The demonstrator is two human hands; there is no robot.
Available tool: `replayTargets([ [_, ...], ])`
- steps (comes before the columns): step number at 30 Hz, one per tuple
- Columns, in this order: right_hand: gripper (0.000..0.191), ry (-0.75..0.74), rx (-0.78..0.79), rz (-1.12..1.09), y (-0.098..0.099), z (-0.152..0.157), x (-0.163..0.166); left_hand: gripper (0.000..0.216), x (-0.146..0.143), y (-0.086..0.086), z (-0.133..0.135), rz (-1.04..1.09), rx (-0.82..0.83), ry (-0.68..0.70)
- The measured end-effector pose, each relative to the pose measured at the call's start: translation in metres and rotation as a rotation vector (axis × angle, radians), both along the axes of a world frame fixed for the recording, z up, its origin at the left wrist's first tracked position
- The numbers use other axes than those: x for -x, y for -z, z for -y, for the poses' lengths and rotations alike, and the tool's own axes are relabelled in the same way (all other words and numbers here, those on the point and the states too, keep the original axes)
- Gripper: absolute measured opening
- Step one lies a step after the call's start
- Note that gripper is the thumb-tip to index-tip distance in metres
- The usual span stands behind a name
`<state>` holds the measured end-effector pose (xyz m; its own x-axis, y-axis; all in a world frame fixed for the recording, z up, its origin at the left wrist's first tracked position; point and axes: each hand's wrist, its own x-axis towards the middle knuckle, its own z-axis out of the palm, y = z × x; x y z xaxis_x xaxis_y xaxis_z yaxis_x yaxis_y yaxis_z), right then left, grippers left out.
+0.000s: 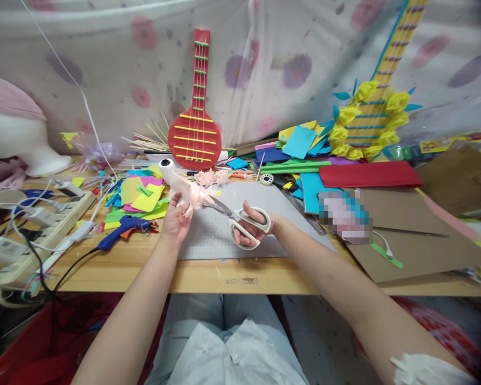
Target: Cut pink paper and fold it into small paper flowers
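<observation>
Some pink paper [195,194] pinched in our left hand [176,214], scissors [230,213] gripped in our right hand [253,225], blades [219,206] at paper, mat [212,241] below, red lute [194,128] behind

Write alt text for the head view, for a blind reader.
A right hand holds white-handled metal scissors, blades at crinkled pale pink paper on a white tube-shaped piece in the left hand. Behind are a round-bodied red craft lute and a yellow craft instrument trimmed with yellow flowers.
</observation>
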<state>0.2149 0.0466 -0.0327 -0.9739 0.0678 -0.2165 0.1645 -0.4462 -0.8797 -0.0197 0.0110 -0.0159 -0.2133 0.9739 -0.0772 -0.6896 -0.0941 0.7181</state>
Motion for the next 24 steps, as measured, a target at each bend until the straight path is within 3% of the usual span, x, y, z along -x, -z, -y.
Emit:
replayTargets([
  [24, 0.104, 0.014, 0.015, -0.01, -0.0012, 0.002, 0.0027, 0.041, 0.001, 0.0008, 0.0008, 0.016, 0.021, -0.011],
])
